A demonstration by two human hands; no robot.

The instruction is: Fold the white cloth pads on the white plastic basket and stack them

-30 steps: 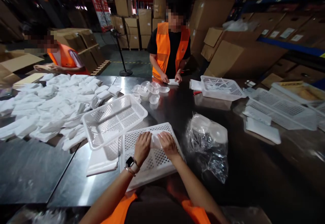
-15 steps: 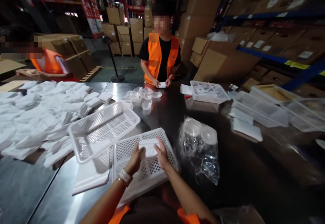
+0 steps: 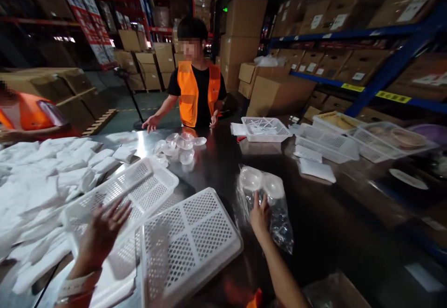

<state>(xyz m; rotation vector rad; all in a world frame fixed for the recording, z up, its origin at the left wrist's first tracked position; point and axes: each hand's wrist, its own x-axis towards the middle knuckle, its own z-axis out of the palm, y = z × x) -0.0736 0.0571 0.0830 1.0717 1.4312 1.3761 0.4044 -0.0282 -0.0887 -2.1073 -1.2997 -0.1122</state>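
My left hand is open with fingers spread, holding nothing, above the near part of a white perforated plastic basket. My right hand has its fingers stretched out over a clear plastic bag. Its fingertips reach the lower edge of two translucent round cups at the bag's top; whether they press on them I cannot tell. Between my arms lies a second perforated basket, its lattice face up. A heap of soft white packets spreads on the left.
Several clear cups lie mid-table. Opposite stands a co-worker in an orange vest, one hand reaching sideways over the table. More baskets stand at the right, with a white packet nearby. Another person is at the far left.
Both hands have let go of the white packet and moved apart, the left to the left basket, the right to the clear bag. The co-worker opposite has stretched out one arm. The view has shifted right.
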